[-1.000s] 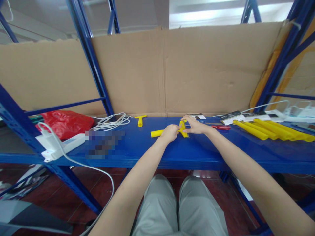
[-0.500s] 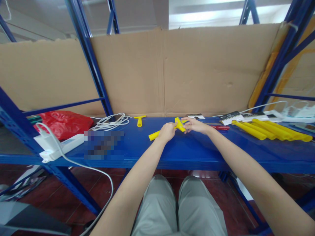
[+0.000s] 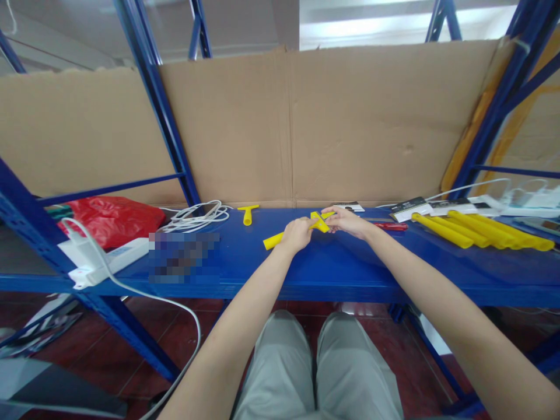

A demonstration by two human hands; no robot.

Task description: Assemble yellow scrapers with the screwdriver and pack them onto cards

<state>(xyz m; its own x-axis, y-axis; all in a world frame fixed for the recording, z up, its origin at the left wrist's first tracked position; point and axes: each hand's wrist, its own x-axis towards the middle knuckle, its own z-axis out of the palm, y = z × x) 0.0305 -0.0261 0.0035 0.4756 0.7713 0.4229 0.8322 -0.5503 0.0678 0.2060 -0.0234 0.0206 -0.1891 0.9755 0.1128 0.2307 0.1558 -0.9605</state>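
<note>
Over the blue shelf, my left hand (image 3: pixel 297 234) is wrapped round a yellow handle (image 3: pixel 273 241), whose lower end sticks out to the left. A yellow head piece (image 3: pixel 319 221) shows just beyond its fingers. Close on the right, my right hand (image 3: pixel 345 221) has its fingers bent at the head piece, around a small yellow part (image 3: pixel 328 214) that is partly hidden. A yellow T-shaped piece (image 3: pixel 248 214) lies apart, farther back and left.
Several yellow tubes (image 3: pixel 476 231) and black-and-white packets (image 3: pixel 411 209) lie on the right. Red-handled tool (image 3: pixel 391 226) is behind my right forearm. White cable coil (image 3: pixel 196 218), red bag (image 3: pixel 116 221) and power strip (image 3: pixel 111 259) occupy the left.
The yellow head piece has tilted slightly between my hands. My right hand has shifted a little, while the other items keep their places.
</note>
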